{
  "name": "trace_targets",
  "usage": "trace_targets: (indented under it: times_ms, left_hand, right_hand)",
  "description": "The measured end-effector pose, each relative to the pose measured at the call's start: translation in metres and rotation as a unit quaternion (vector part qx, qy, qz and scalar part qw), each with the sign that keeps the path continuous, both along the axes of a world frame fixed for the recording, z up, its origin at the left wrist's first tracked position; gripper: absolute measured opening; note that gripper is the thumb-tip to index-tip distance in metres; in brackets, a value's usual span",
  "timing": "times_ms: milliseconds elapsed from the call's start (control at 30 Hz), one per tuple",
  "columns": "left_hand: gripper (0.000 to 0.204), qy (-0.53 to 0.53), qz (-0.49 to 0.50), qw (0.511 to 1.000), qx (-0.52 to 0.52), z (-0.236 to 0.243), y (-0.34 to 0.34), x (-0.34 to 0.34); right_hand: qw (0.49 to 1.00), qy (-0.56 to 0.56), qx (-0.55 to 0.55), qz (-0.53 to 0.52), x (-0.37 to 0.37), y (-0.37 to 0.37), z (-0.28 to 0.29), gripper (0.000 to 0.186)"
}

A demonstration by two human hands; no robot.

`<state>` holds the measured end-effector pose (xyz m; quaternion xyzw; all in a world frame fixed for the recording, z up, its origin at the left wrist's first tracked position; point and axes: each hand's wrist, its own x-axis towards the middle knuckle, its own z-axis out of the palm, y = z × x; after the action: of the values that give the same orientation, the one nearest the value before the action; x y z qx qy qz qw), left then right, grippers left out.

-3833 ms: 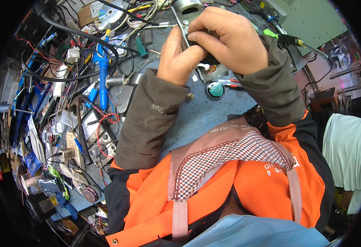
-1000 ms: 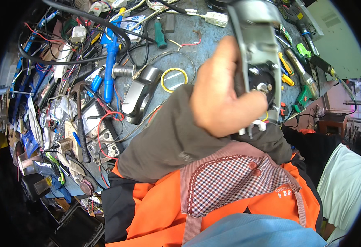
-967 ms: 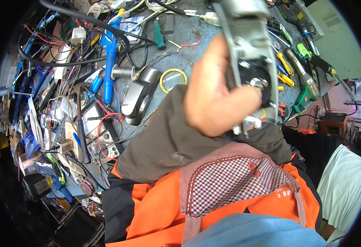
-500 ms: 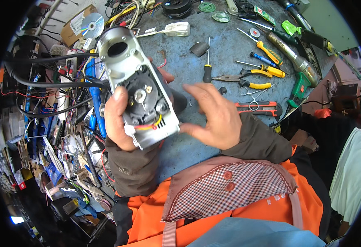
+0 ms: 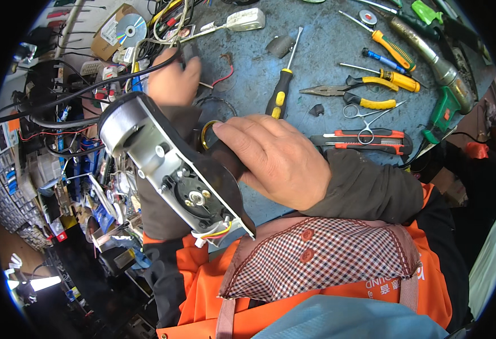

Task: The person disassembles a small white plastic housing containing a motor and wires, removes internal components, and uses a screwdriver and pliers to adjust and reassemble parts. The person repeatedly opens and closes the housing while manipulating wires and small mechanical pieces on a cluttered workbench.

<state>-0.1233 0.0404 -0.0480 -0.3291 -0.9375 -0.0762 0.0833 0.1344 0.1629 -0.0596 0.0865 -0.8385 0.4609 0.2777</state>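
My right hand is closed around the dark cylindrical part of an opened silver-and-black device. This device tilts over my left sleeve, its ringed end toward the upper left. Inside its open shell sits a round black mechanism with a metal hub; yellow, red and white wires show at the lower end. A brass-coloured ring shows next to my right fingertips. My left hand is off the device, reaching among black cables at the upper left. Motion blurs it, and its fingertips are partly hidden beside a dark piece.
A screwdriver, long-nose pliers, scissor-like forceps and a red-and-black utility knife lie on the blue-grey bench. A green-handled heat tool is at the right. Cluttered parts and wires crowd the left, with a disc behind.
My left hand has let go of the device and moved up and away to the cables. My right hand has taken hold of the device, which has shifted left and down.
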Motion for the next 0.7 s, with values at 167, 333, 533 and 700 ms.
trace_targets:
  times_ms: [167, 333, 533, 700]
  left_hand:
    - [0.065, -0.046, 0.124, 0.987, -0.088, -0.001, 0.004, -0.003]
    - [0.047, -0.31, 0.173, 0.923, 0.146, 0.033, -0.011, 0.02]
    - [0.049, -0.276, 0.118, 0.895, 0.331, 0.007, -0.02, 0.029]
    - [0.039, -0.26, -0.065, 0.926, 0.265, -0.017, -0.05, 0.019]
  right_hand:
    - [0.999, 0.01, -0.016, 0.029, 0.008, -0.004, -0.001, 0.067]
    - [0.999, 0.028, -0.034, 0.026, 0.008, -0.008, -0.005, 0.062]
    - [0.998, 0.033, -0.048, 0.036, 0.007, -0.001, 0.005, 0.064]
    - [0.998, 0.049, -0.009, 0.029, 0.002, -0.001, -0.004, 0.074]
